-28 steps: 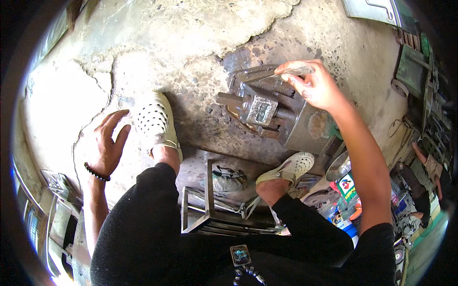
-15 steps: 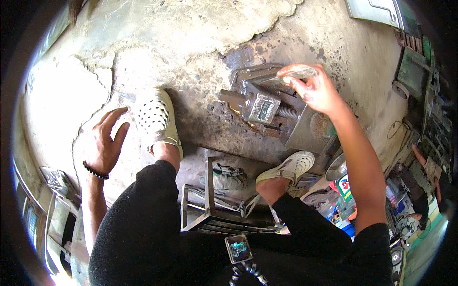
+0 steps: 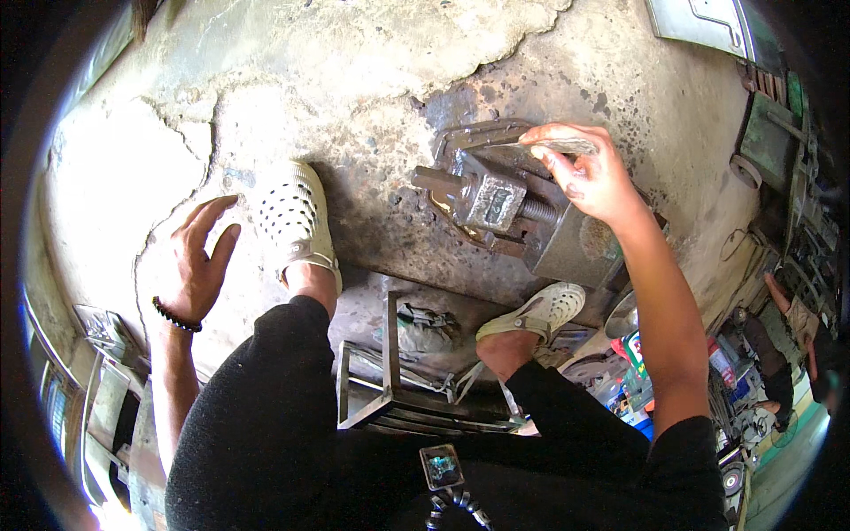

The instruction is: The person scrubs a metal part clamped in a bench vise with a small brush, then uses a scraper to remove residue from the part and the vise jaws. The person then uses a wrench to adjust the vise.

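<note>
My right hand [image 3: 586, 173] grips a flat grey metal strip [image 3: 567, 143] at the top right, just above a heavy steel vise [image 3: 496, 202] that sits on the cracked concrete floor [image 3: 292, 80]. The strip's far end lies over curved metal pieces [image 3: 474, 137] behind the vise. My left hand [image 3: 197, 258] hovers with fingers spread over the floor at the left, holding nothing, a dark bead bracelet on its wrist. My pale perforated clogs [image 3: 294, 217] [image 3: 537, 311] stand on either side of the vise.
A small metal-framed stool [image 3: 390, 394] with a crumpled rag [image 3: 423, 326] under it sits between my legs. Cans and clutter [image 3: 646, 372] crowd the lower right. Metal frames [image 3: 97, 380] lie at the left edge. Another person [image 3: 797, 327] crouches at the far right.
The view has shifted slightly. My right hand still holds the strip over the vise and has dipped a little closer to it. My left hand stays spread over the floor.
</note>
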Available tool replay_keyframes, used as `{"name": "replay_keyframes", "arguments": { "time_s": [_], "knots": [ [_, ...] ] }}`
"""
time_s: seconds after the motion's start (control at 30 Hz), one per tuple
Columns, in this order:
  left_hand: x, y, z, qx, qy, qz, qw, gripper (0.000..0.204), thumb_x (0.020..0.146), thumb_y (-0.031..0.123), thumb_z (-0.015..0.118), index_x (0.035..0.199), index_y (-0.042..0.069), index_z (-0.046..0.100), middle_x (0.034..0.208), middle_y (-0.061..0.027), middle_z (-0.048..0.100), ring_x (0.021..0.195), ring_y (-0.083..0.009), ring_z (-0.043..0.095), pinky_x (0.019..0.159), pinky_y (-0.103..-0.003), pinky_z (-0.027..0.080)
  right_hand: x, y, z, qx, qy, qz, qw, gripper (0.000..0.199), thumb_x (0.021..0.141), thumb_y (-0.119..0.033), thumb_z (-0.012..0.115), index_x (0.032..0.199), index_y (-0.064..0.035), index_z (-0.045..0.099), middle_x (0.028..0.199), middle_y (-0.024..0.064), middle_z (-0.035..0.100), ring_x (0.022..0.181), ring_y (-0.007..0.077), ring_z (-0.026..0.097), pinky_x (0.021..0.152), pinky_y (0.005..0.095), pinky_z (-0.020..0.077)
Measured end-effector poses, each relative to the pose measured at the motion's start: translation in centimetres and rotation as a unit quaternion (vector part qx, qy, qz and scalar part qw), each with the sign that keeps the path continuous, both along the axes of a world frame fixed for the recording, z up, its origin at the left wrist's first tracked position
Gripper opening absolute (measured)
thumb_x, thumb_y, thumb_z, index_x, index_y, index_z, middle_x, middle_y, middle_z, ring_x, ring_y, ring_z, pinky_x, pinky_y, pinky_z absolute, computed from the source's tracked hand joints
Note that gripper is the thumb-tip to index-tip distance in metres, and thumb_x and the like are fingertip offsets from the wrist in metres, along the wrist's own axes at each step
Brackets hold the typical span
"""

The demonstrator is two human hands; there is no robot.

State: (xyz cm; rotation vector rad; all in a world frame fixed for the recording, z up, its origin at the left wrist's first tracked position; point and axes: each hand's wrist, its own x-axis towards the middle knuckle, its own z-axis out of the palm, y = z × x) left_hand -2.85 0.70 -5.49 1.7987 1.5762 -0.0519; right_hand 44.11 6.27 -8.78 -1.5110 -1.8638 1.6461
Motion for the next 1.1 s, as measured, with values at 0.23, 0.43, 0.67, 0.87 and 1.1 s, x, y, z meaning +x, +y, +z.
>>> {"name": "replay_keyframes", "arguments": {
  "time_s": [0.23, 0.43, 0.67, 0.87, 1.1],
  "knots": [
    [0.3, 0.3, 0.4, -0.003, 0.010, -0.011, 1.000, 0.034, 0.093, 0.009, 0.065, 0.126, 0.003, 0.063, 0.120, -0.0166, 0.068, 0.109, -0.0298, 0.066, 0.094, -0.040, 0.052, -0.4, 0.8, -0.9, 0.041, 0.009, 0.003, 0.999, 0.019, 0.092, 0.000, 0.063, 0.108, -0.0045, 0.070, 0.085, 0.0034, 0.070, 0.064, 0.0046, 0.053, 0.051, 0.0238, 0.0430],
    [0.3, 0.4, 0.5, -0.019, 0.029, -0.005, 0.999, 0.033, 0.094, 0.011, 0.064, 0.126, 0.004, 0.063, 0.122, -0.0157, 0.067, 0.110, -0.0292, 0.066, 0.095, -0.039, 0.052, 0.6, 2.0, -0.3, 0.046, -0.027, 0.025, 0.998, 0.022, 0.093, 0.004, 0.058, 0.112, 0.0003, 0.069, 0.101, 0.0087, 0.070, 0.087, 0.0132, 0.066, 0.081, 0.0265, 0.0535],
    [-0.1, 0.2, 0.4, -0.018, 0.022, 0.011, 1.000, 0.033, 0.094, 0.011, 0.063, 0.126, 0.004, 0.063, 0.122, -0.0156, 0.067, 0.110, -0.0293, 0.066, 0.095, -0.039, 0.051, 3.6, -2.8, 5.5, 0.145, -0.044, -0.045, 0.988, 0.026, 0.087, 0.006, 0.057, 0.110, 0.0025, 0.069, 0.097, 0.0115, 0.071, 0.080, 0.0166, 0.064, 0.074, 0.0301, 0.0522],
    [0.3, 0.5, 0.1, -0.002, -0.005, -0.003, 1.000, 0.033, 0.093, 0.008, 0.065, 0.125, 0.002, 0.063, 0.120, -0.0176, 0.068, 0.109, -0.0293, 0.066, 0.095, -0.039, 0.051, 3.3, -6.7, 5.1, 0.191, -0.064, -0.061, 0.978, 0.029, 0.082, 0.009, 0.057, 0.109, 0.0040, 0.068, 0.105, 0.0183, 0.069, 0.094, 0.0276, 0.069, 0.081, 0.0327, 0.0534],
    [-0.1, 0.0, 0.2, -0.021, 0.008, 0.007, 1.000, 0.034, 0.093, 0.009, 0.064, 0.126, 0.002, 0.063, 0.120, -0.0174, 0.068, 0.108, -0.0296, 0.066, 0.095, -0.039, 0.051, 2.9, -8.2, 3.4, 0.199, -0.156, 0.020, 0.967, 0.047, 0.069, 0.012, 0.065, 0.113, -0.0032, 0.070, 0.116, 0.0166, 0.069, 0.106, 0.0326, 0.068, 0.093, 0.0384, 0.0544]
  ]
}}
